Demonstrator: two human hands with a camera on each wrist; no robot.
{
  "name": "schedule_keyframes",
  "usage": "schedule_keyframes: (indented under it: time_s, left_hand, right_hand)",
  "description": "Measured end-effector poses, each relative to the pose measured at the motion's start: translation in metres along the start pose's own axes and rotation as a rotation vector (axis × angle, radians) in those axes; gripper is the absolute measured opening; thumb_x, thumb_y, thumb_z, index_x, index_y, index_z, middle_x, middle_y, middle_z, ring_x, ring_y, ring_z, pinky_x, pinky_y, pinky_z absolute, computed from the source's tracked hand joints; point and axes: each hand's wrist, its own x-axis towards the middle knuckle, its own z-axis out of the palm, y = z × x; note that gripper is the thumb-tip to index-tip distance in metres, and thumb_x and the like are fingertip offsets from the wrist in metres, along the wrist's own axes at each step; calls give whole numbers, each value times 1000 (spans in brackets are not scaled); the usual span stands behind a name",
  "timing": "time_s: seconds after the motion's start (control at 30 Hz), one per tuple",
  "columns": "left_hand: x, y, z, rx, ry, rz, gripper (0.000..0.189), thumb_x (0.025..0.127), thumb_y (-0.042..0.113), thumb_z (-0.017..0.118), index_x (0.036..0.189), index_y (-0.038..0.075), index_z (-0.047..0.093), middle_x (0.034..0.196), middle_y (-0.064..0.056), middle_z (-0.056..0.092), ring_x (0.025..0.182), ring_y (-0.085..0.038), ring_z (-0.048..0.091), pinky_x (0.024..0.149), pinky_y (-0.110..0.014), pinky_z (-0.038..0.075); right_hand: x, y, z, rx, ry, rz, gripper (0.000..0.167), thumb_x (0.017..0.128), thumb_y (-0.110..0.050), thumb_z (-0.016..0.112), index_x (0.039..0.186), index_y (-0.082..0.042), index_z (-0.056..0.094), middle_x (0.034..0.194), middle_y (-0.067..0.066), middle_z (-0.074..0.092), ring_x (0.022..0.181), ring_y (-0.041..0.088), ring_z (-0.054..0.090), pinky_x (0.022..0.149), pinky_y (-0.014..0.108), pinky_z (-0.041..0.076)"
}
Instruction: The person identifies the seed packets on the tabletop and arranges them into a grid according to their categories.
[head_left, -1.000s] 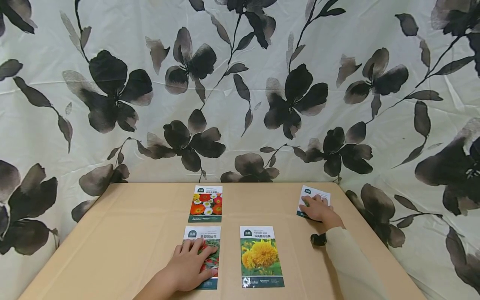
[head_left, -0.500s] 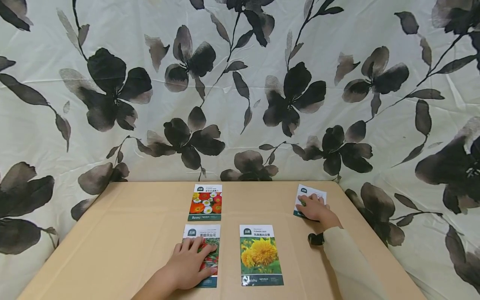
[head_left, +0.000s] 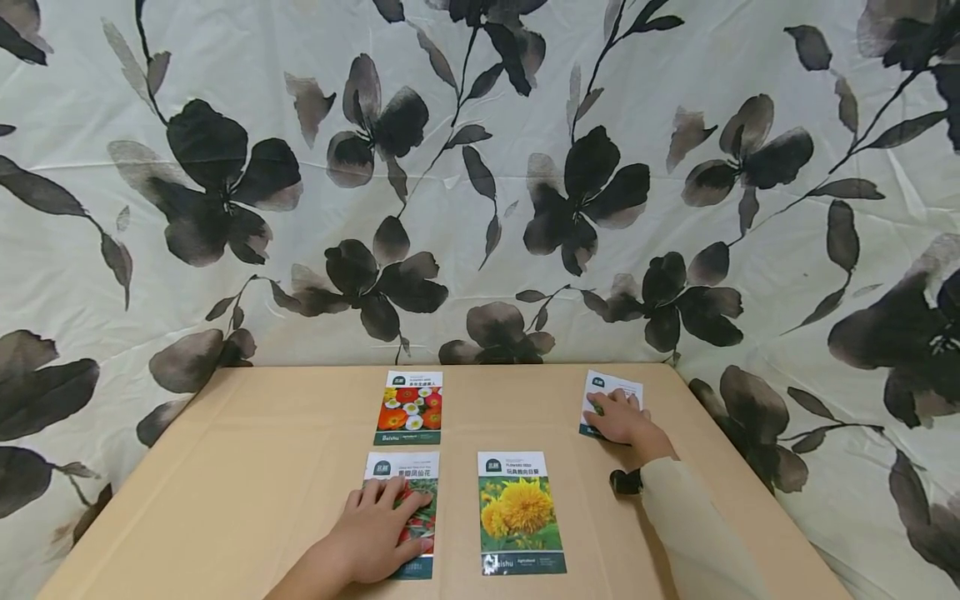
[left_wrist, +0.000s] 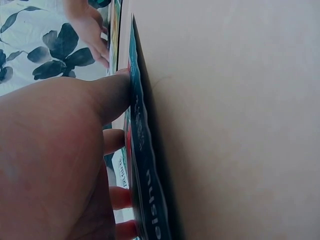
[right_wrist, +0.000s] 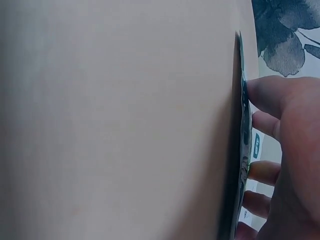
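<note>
My left hand (head_left: pixel 381 532) rests spread on a seed packet with red flowers (head_left: pixel 430 486), covering much of its picture. In the left wrist view the thumb (left_wrist: pixel 112 95) and fingertips touch the packet's face, and its dark lower edge lies along the table. Toward the far right corner, my right hand (head_left: pixel 627 421) presses its fingers on a white-topped seed packet (head_left: pixel 602 382), whose picture is mostly hidden. The right wrist view shows the fingertips on top of this packet (right_wrist: pixel 244 135), none of them curled beneath it.
A packet with yellow flowers (head_left: pixel 522 510) lies between the hands, near the front. Behind the left hand is one with red, orange and white flowers (head_left: pixel 409 408). The light wooden table (head_left: pixel 247 467) ends at a floral cloth (head_left: pixel 480 167).
My right hand has slid its packet a little to the left over the table. The left hand and the other packets stay in place; the head view shifts slightly.
</note>
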Motion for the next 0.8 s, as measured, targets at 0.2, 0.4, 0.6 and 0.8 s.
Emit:
schedule_keyframes:
  time_s: [0.2,0.4,0.6,0.8]
  left_hand:
    - [-1,1,-3,6,1,-7,64,90,68,62,143,31,57,147,-12,47,126,-36,41,97,-61,36]
    - [-1,0,1,4,5,1,65,91,68,61,143,31,57,147,-12,47,125,-36,41,96,-61,36]
    - [-1,0,1,0,4,0,67,89,70,61,143,31,57,148,-13,47,126,-37,40,97,-63,36]
    - [-1,1,1,2,3,-4,67,89,69,61,143,30,57,148,-13,47,126,-37,40,98,-63,36]
  right_hand:
    - [-1,-5,0,11,-3,2,58,105,-44,51,156,-17,43,154,29,33,141,57,26,109,78,22]
    - [1,-7,1,11,-9,-2,58,105,-45,51,156,-19,43,155,28,33,141,54,27,109,77,23]
    - [2,-8,2,3,-10,-14,56,105,-45,51,155,-20,44,154,27,35,141,53,28,107,76,24]
    - [1,-12,3,5,-7,-10,57,104,-45,52,155,-20,44,154,27,35,140,53,29,108,76,25]
